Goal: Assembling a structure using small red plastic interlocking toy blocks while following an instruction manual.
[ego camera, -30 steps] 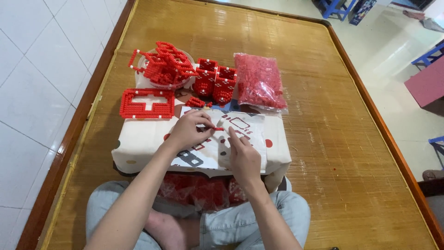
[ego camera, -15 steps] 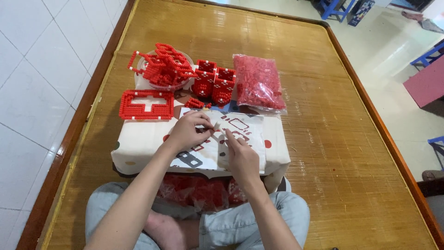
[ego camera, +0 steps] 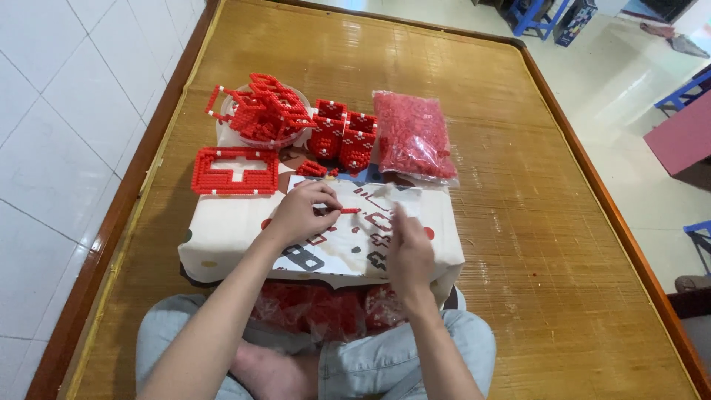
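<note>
since the earlier pictures my right hand [ego camera: 409, 255] has slid down and toward me over the pattern sheet [ego camera: 348, 241], while my left hand [ego camera: 302, 211] has barely shifted and keeps its pinch.

nearest to me, between my knees, sits a clear bag of red pieces [ego camera: 326, 310], partly hidden under the edge of the cushion. on my lap rests that pale cushion [ego camera: 222, 233], serving as a work board, with the printed sheet spread on top. my left hand is closed in a fingertip pinch on a short red bead strip [ego camera: 346, 211], which lies flat over the sheet just right of the fingers. my right hand is blurred; its fingers look loosely curled with nothing visible in them, though i cannot tell for sure.

to do this well, i judge the strip should stay level and pressed lightly against the sheet, so the right fingers can meet its free end without bending it.

further out, a flat red bead panel with a white cross [ego camera: 235, 170] lies at the far left corner of the cushion. beyond it a white bowl [ego camera: 296, 96] holds a heap of red bead frames [ego camera: 261, 107], with small red bead boxes [ego camera: 342, 137] beside it and a sealed bag of loose red beads [ego camera: 415, 135] to the right, all on the bamboo mat [ego camera: 518, 222].
</note>
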